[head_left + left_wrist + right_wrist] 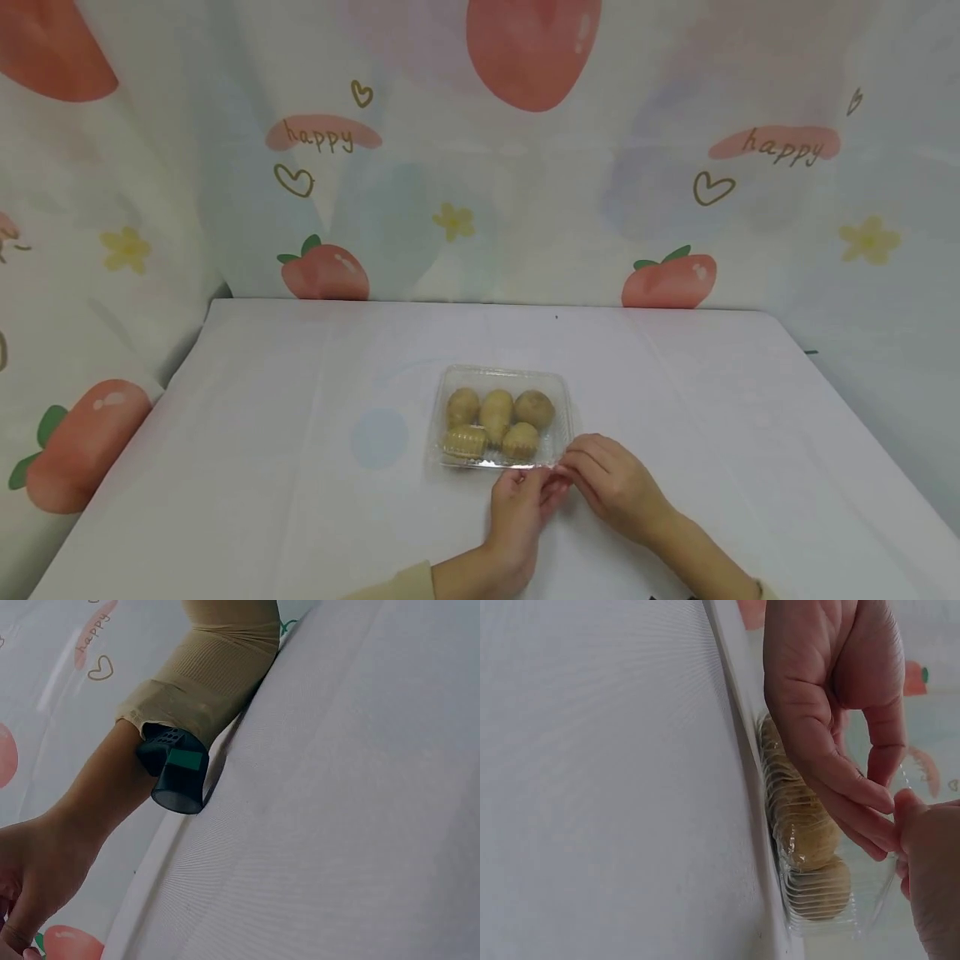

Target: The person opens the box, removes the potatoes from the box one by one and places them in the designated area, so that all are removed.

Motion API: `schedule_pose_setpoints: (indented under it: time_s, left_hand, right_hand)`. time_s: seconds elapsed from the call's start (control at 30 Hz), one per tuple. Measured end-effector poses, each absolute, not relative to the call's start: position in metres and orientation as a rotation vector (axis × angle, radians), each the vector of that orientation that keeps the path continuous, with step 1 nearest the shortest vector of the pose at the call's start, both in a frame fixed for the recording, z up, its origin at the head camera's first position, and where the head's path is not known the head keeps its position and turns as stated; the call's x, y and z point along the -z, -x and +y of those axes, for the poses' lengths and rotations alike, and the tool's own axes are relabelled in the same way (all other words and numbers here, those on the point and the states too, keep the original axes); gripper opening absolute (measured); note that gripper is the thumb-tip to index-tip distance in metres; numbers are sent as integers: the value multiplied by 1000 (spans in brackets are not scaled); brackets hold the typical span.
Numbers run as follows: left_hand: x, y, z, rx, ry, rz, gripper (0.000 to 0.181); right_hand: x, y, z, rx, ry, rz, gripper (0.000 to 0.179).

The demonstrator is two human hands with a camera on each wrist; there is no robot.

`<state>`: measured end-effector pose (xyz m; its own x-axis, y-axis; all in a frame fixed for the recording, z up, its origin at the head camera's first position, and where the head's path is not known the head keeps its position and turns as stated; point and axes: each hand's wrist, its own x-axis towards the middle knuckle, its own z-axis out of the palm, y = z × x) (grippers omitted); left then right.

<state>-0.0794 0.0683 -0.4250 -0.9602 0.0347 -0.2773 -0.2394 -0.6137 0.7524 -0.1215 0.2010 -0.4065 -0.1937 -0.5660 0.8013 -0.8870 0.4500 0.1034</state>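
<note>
A clear plastic clamshell container [498,377] sits near the middle of the white table, with several potatoes [497,412] inside it. Both hands meet at its near right corner. My left hand [516,508] pinches the clear edge there between thumb and fingers, palm side showing in the right wrist view. Beside it, my right hand [618,487] comes in from the right and pinches the same edge. In the right wrist view the two sets of fingertips nearly meet at a thin transparent rim. The left wrist view shows the right hand [49,859] but not the container.
A white cloth covers the table [262,433]. Behind it hangs a pale curtain [525,183] printed with red fruit, hearts and flowers, which continues along the left side. A dark wrist camera [180,772] sits at the right forearm's sleeve.
</note>
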Motion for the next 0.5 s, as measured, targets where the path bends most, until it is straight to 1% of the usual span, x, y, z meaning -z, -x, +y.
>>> schedule_pose_setpoints:
  time_s: [0.27, 0.5]
  left_hand:
    - [423, 82, 72, -2722, 365, 1198, 16]
    - [421, 82, 72, -2733, 368, 1165, 14]
  right_hand:
    - [409, 123, 197, -261, -1227, -1834, 29]
    - [416, 123, 195, -242, -1175, -1842, 30]
